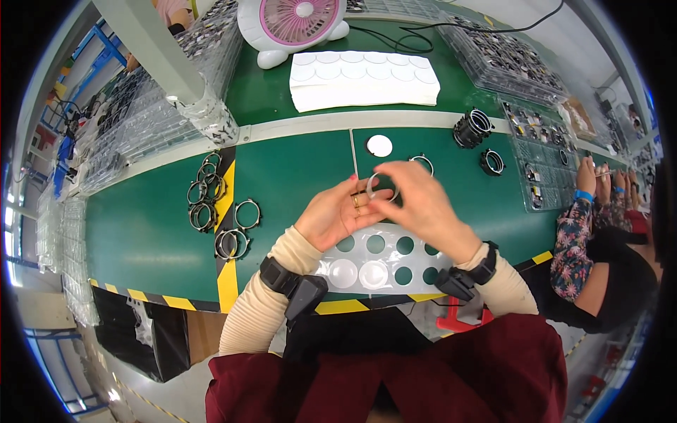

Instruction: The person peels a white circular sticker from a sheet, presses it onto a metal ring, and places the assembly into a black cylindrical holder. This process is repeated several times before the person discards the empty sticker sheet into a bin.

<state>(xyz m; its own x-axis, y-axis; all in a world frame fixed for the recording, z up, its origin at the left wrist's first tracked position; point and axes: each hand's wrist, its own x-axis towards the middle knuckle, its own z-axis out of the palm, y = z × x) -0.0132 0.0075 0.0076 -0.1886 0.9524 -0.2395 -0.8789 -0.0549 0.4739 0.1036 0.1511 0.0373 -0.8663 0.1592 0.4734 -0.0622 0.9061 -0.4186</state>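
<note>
My right hand pinches a thin whitish ring between thumb and fingers, over the middle of the green table. Palm up, my left hand is beside and partly behind the ring, its fingers stretched out. Whether those fingers touch the ring is hard to tell. Below both hands lies a clear sheet with round cutouts and a few white discs still on it. A loose white disc lies beyond my hands. Another ring is partly hidden behind my right hand.
Black-and-silver rings lie in a loose group at left. Stacked black rings and a single one stand at right. Farther back are a stack of white sheets and a pink-white fan. A co-worker's hands are near a parts tray.
</note>
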